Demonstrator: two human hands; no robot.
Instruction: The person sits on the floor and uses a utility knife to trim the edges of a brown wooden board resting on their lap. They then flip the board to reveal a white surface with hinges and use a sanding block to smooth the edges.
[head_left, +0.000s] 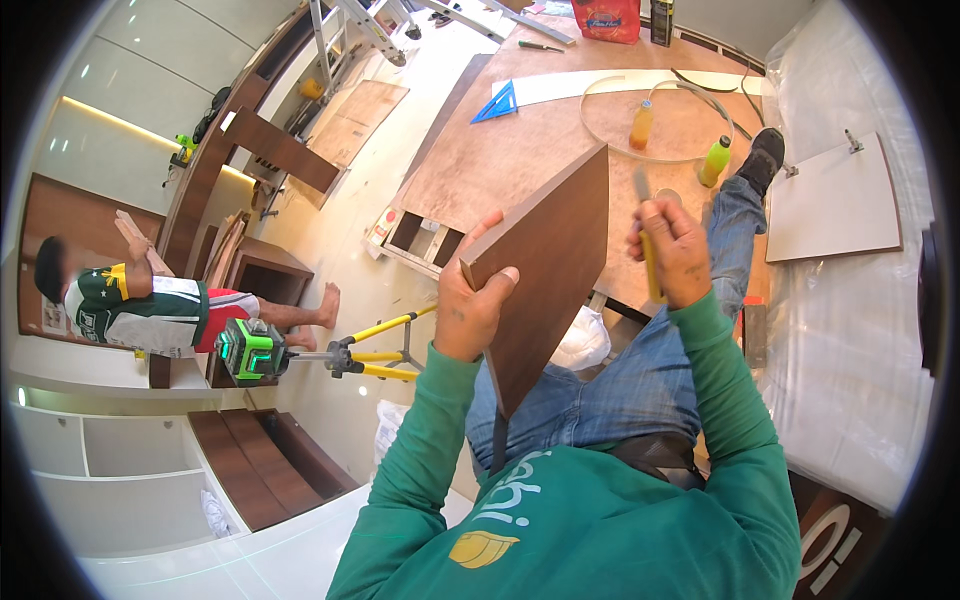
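A dark brown wood-grain panel (551, 277) is tilted above my lap. My left hand (472, 296) grips its upper left edge, with the thumb on the broad face and the fingers behind. To the right of the panel, apart from it, my right hand (671, 247) is closed around the yellow handle of a knife-like tool (651, 262). The tool's slightly blurred blade points up and away from me. Beyond both hands lies a plywood work surface (540, 180), partly covered by the panel.
A blue speed square (496, 103), bottles (641, 125) and looped clear tubing (589, 120) lie on the plywood. A green laser level (251, 351) on a yellow tripod (386, 356) stands left. Another person (150, 307) holds wood strips farther left. A white panel (832, 202) lies right.
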